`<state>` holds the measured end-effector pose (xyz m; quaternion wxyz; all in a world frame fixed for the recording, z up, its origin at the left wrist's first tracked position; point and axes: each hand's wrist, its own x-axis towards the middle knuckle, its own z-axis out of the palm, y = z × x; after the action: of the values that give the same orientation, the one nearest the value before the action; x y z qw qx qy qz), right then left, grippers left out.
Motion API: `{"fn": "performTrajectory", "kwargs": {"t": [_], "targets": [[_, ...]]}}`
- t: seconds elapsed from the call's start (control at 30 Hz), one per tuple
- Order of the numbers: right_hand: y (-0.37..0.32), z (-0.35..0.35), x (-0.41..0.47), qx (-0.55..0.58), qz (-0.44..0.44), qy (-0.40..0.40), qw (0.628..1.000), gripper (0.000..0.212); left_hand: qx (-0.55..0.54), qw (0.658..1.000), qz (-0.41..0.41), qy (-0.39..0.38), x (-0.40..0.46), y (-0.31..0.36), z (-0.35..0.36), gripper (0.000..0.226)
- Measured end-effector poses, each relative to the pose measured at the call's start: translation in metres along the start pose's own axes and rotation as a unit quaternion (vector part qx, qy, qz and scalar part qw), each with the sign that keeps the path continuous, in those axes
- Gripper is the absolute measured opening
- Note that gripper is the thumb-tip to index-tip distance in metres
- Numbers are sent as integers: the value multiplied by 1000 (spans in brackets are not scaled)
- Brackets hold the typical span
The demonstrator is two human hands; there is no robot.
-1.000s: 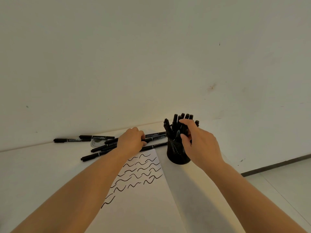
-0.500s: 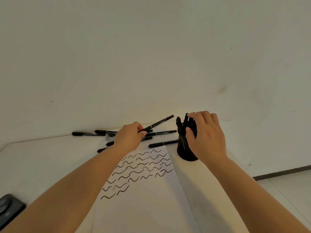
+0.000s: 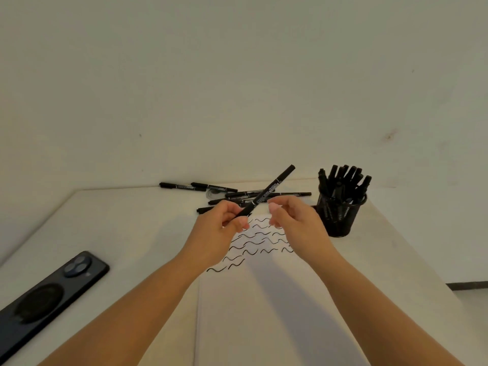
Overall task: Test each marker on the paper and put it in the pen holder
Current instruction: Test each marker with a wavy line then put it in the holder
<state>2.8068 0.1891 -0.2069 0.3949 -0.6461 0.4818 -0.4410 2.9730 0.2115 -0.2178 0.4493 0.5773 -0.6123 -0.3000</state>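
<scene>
Pinching a capped-looking black marker (image 3: 266,193), the left hand (image 3: 221,228) tilts it; right hand (image 3: 295,223) loosely curled, empty.

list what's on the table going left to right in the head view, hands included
Phone → loose markers lying by the wall → left hand holding a marker → right hand → pen holder full of markers. The paper lies under and between both hands, so it is left unplaced.

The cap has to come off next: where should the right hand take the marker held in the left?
Probably pinch the marker at its raised far end, coming from the right: the left hand grips only the low end, leaving the tilted upper part free.
</scene>
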Motion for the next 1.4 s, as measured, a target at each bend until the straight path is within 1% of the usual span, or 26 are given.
{"fn": "performTrajectory", "kwargs": {"t": [0.07,0.17,0.3,0.4,0.47,0.53,0.6,0.67,0.77,0.8,0.87,0.9,0.93,0.97,1.0,1.03,1.1,1.17,1.23,1.33,1.4], "targets": [[-1,12,-6,39,12,-29,999,10,-6,1000,3,-10,-12,-3,-4,13],[0,28,-15,55,17,-36,998,22,9,999,0,-30,-28,-8,-8,13],[1,45,-26,99,30,-24,994,21,38,998,-2,-45,-43,-14,-14,14],[3,52,-31,91,41,-9,995,25,77,995,5,-59,-51,-17,-18,19],[4,56,-33,69,49,-3,996,27,84,995,5,-55,-55,-20,-20,22],[2,61,-33,56,63,12,996,28,91,995,3,-42,-58,-21,-21,23],[2,65,-32,71,84,36,993,28,116,993,10,-22,-59,-21,-21,18],[5,70,-31,95,109,54,988,28,179,983,31,4,-57,-20,-21,12],[7,77,-30,103,134,75,983,29,287,953,85,43,-53,-20,-19,15],[8,75,-27,105,138,94,980,30,321,939,110,56,-53,-20,-19,14],[10,60,-15,122,156,173,965,31,369,912,154,93,-54,-25,-24,6],[12,47,-9,137,160,213,954,30,372,908,154,115,-55,-29,-29,6],[14,34,-5,142,151,236,949,29,370,910,136,127,-56,-33,-34,7],[18,23,-3,128,134,238,953,28,362,916,115,131,-55,-38,-40,8],[22,16,-3,105,114,223,962,27,346,925,93,124,-53,-44,-44,9],[25,13,-5,87,99,199,971,27,319,940,72,100,-49,-48,-45,11],[29,19,-9,86,83,142,983,23,263,963,43,46,-39,-51,-42,15],[34,27,-13,97,79,88,988,17,257,966,23,8,-31,-50,-31,18],[43,31,-17,89,74,57,992,11,272,962,14,-19,-27,-54,-20,20],[57,31,-25,62,64,43,995,13,275,961,17,-35,-29,-62,-12,18],[61,30,-26,46,62,47,996,17,237,971,7,-39,-29,-66,-13,18]]}}
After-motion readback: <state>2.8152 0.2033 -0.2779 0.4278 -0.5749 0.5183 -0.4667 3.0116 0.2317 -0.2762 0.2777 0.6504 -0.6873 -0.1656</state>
